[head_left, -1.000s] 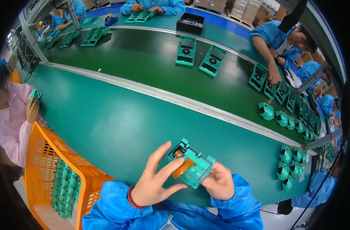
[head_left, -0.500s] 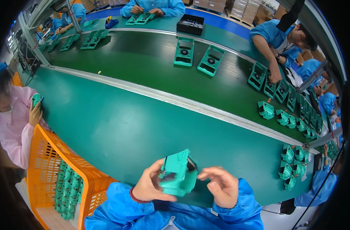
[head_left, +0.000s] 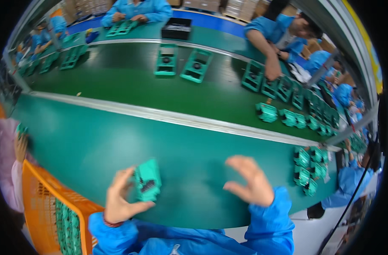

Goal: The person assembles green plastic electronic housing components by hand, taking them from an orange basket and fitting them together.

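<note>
A green plastic housing [head_left: 148, 180] with a dark part in its face is at the near left of the bench, seemingly resting on it. Beside its left edge is my left hand [head_left: 119, 197], fingers and thumb spread apart. The fingertips reach the housing's edge; whether they touch it I cannot tell. My right hand [head_left: 252, 182] hovers over the green bench top [head_left: 194, 170], fingers apart, holding nothing.
An orange crate [head_left: 47, 187] with rows of green housings stands at the left, near a person in pink. Several housings [head_left: 302, 157] sit at the right. Beyond a metal rail [head_left: 160, 114], more parts lie on a green belt, where a person's arm [head_left: 268, 55] reaches in.
My left hand has moved left with the green housing, turned it and opened around it. My right hand has drawn away to the right. The whole view has shifted.
</note>
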{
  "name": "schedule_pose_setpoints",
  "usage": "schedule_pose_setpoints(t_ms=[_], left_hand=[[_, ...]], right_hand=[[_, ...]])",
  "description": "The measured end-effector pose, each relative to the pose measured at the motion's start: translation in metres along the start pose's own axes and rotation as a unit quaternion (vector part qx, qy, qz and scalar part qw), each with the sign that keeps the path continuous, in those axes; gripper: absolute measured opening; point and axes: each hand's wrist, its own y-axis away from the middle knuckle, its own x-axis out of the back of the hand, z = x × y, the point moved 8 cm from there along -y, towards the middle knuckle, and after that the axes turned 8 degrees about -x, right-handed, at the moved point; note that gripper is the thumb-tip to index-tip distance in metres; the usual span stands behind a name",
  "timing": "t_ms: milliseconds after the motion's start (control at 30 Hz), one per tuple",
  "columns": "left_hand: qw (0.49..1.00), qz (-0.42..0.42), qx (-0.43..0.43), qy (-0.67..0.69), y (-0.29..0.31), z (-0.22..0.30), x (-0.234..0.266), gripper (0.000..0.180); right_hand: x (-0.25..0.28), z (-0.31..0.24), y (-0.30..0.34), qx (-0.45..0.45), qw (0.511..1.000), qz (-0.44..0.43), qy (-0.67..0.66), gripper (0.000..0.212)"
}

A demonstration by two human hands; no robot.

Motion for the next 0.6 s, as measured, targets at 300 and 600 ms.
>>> schedule_pose_setpoints(t_ms=[300, 600], left_hand=[[0.907, -0.066, -0.012, -0.417, -0.034, -0.021, 0.015, 0.074], [0.964, -0.048, -0.072, -0.252, -0.006, 0.034, -0.019, 0.081]], right_hand=[[0.117, 0.267, -0.046, -0.229, 0.95, 0.07, 0.202, 0.093], [0.055, 0.158, -0.067, -0.099, 0.988, 0.106, 0.06, 0.069]])
